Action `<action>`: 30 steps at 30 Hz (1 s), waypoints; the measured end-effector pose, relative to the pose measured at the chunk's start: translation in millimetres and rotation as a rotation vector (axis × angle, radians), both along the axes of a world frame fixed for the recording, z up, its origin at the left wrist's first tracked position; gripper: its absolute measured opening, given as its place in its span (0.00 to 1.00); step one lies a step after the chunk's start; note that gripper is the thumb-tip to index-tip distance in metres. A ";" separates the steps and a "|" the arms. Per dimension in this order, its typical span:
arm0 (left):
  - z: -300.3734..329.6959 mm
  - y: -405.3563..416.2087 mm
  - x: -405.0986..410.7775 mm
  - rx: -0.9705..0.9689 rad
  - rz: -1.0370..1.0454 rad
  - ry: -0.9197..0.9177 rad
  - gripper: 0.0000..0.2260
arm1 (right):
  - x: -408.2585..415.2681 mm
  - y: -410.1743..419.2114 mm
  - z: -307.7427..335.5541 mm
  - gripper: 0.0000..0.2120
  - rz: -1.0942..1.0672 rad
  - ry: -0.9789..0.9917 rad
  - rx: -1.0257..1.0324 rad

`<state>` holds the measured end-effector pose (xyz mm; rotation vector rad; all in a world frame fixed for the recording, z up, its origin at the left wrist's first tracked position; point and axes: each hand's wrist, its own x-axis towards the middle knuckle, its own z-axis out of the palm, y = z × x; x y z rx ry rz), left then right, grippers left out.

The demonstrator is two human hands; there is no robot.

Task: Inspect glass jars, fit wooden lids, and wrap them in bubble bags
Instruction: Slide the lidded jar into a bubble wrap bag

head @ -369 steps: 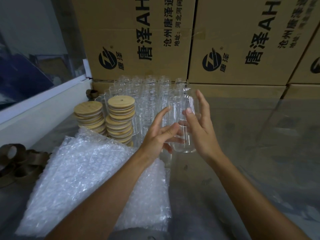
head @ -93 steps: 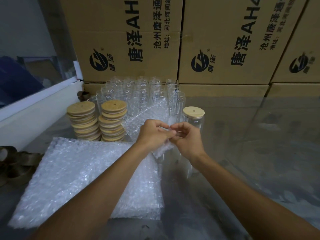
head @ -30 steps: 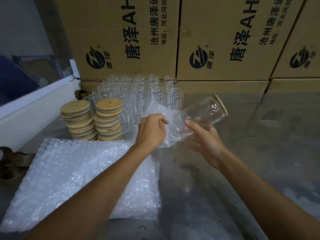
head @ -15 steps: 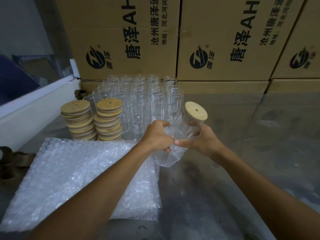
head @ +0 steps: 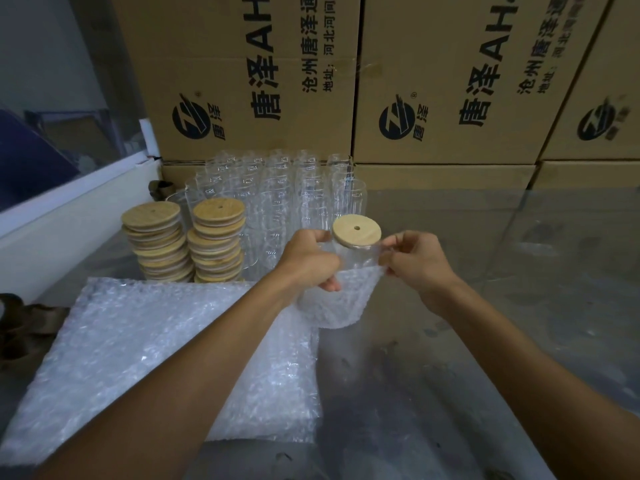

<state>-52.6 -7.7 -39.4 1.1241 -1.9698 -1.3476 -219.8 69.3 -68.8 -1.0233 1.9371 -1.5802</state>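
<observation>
A stack of bubble bags lies flat at the near left of the table, too many and too clear to count, with brown tape rolls beyond its left edge. Behind it stand two stacks of wooden lids, each about ten deep, though the lower ones blur together. A block of open glass jars fills the middle rear, roughly five across and several rows deep; an exact count cannot be made through the glass. Centre frame, one lidded jar stands upright between the hands, its long axis vertical, its lower half inside a bubble bag and its lid and shoulder still bare above the bag's mouth. The left hand pinches the bag's rim on the left side, fingers curled round the film; the right hand pinches the rim on the right. Both are level with the jar's shoulder and equally near it, so the next pull looks to be straight up, drawing the rim over the lid. Three printed cartons form the back wall, above lower cartons.
</observation>
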 end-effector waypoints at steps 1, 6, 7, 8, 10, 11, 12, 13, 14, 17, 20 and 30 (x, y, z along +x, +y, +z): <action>4.2 0.9 1.1 0.012 0.001 0.030 0.27 | -1.2 0.1 4.7 0.12 -0.005 0.001 -0.016; 27.5 1.7 3.5 0.036 0.005 0.119 0.25 | -4.4 -2.3 25.9 0.17 0.020 -0.016 -0.075; 31.3 2.2 3.8 0.035 0.005 0.125 0.25 | -4.3 -2.4 29.4 0.17 0.026 -0.011 -0.081; 34.9 2.8 4.4 0.033 0.003 0.131 0.25 | -4.4 -2.7 32.6 0.17 0.026 -0.011 -0.088; 41.2 4.1 6.1 0.025 0.002 0.156 0.25 | -4.1 -2.0 38.4 0.14 0.021 -0.023 -0.114; 43.9 4.7 7.4 0.028 0.004 0.177 0.25 | -3.4 -1.4 40.7 0.13 0.018 -0.031 -0.131; 46.4 5.0 8.4 0.040 0.008 0.203 0.24 | -2.3 -0.9 42.7 0.13 0.016 -0.039 -0.150; 49.2 5.6 9.4 0.057 0.013 0.234 0.24 | -0.8 -0.5 44.4 0.12 0.014 -0.050 -0.170; 51.7 6.0 10.3 0.077 0.018 0.264 0.23 | 0.5 -0.6 45.4 0.11 0.012 -0.059 -0.189; 56.7 10.7 12.9 0.105 0.048 0.276 0.16 | 4.9 -2.7 48.1 0.11 0.013 -0.054 -0.229; 58.8 14.8 16.3 0.091 0.060 0.272 0.06 | 5.2 -9.0 49.6 0.14 0.011 -0.045 -0.242; 40.8 -0.4 17.0 -0.344 0.126 0.102 0.10 | 3.3 -0.6 13.6 0.37 0.192 -0.165 -0.185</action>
